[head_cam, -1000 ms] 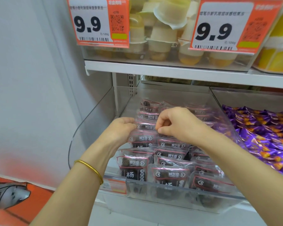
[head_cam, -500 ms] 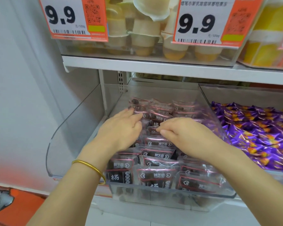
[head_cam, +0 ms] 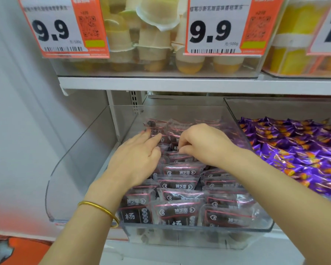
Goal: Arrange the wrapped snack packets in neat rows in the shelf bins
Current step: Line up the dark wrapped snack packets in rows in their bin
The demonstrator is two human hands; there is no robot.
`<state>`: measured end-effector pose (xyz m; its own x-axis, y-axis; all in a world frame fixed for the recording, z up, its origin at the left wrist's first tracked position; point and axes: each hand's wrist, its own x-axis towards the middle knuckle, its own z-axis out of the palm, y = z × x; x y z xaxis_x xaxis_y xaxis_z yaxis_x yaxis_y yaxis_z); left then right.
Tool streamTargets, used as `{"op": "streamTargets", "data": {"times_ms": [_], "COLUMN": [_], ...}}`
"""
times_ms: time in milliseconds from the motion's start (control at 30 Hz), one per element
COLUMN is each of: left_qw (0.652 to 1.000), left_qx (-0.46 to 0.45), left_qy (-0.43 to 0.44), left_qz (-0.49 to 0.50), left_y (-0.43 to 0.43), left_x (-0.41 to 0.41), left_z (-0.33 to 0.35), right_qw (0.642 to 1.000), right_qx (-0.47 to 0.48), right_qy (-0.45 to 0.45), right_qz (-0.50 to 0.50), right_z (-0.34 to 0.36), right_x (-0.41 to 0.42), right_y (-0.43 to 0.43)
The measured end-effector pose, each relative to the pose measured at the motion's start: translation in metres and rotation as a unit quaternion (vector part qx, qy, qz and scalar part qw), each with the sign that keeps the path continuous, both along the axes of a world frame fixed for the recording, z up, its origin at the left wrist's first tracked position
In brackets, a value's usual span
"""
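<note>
Head view, clear bin (head_cam: 189, 238) of dark packets (head_cam: 178, 211), left hand (head_cam: 134, 161) flat on them, right hand (head_cam: 204, 144) pinching one.

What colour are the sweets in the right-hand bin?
Sweets: shiny purple with orange patches; head view.

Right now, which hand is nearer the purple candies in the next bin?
Right. The right hand, pinching a dark packet, is left of the purple candies; the left hand lies farther left, beyond it.
</note>
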<state>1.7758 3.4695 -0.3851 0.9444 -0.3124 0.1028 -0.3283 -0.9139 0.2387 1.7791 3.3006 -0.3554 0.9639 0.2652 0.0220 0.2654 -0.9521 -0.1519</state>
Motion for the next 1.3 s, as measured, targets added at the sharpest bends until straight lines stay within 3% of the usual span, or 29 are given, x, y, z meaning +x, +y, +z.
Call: {"op": "streamTargets", "data": {"times_ms": [267, 367, 567, 667, 733, 900, 1000, 1067, 1167, 1300], "left_qw": [1.0, 1.0, 1.0, 1.0, 1.0, 0.996, 0.997, 0.996, 0.996, 0.996], "left_qx": [-0.007, -0.009, -0.003, 0.007, 0.008, 0.024, 0.043, 0.064, 0.063, 0.01], "left_qy": [-0.002, -0.004, -0.005, -0.002, -0.007, -0.083, -0.063, -0.056, -0.064, -0.086], "left_qz": [-0.004, -0.003, -0.011, -0.016, -0.012, -0.001, -0.032, -0.028, -0.028, -0.019], "left_y": [0.001, 0.001, 0.002, 0.002, 0.002, -0.005, -0.02, -0.025, -0.025, -0.019], "left_x": [-0.003, -0.003, -0.002, -0.003, -0.005, -0.028, -0.047, -0.047, -0.045, -0.058], "left_z": [0.001, 0.001, -0.001, 0.0, 0.0, 0.006, -0.004, -0.011, -0.011, 0.0], "right_qw": [0.999, 0.997, 0.99, 0.993, 0.997, 0.988, 0.998, 0.999, 0.998, 0.998], "right_qx": [-0.025, -0.066, -0.04, -0.058, -0.019, 0.063, 0.051, -0.013, -0.054, -0.027], "right_qy": [0.013, -0.035, -0.136, -0.099, -0.068, -0.129, -0.033, 0.04, 0.016, -0.043], "right_qz": [0.028, 0.021, -0.023, -0.012, -0.015, -0.053, -0.031, -0.025, -0.029, -0.029], "right_z": [0.001, -0.005, -0.007, -0.013, -0.007, 0.018, 0.008, -0.009, -0.021, -0.018], "right_x": [0.004, 0.004, 0.006, 0.008, 0.006, -0.038, -0.076, -0.088, -0.089, -0.095], "right_y": [-0.005, -0.005, -0.008, 0.001, -0.002, -0.033, -0.027, -0.021, -0.022, -0.024]}}
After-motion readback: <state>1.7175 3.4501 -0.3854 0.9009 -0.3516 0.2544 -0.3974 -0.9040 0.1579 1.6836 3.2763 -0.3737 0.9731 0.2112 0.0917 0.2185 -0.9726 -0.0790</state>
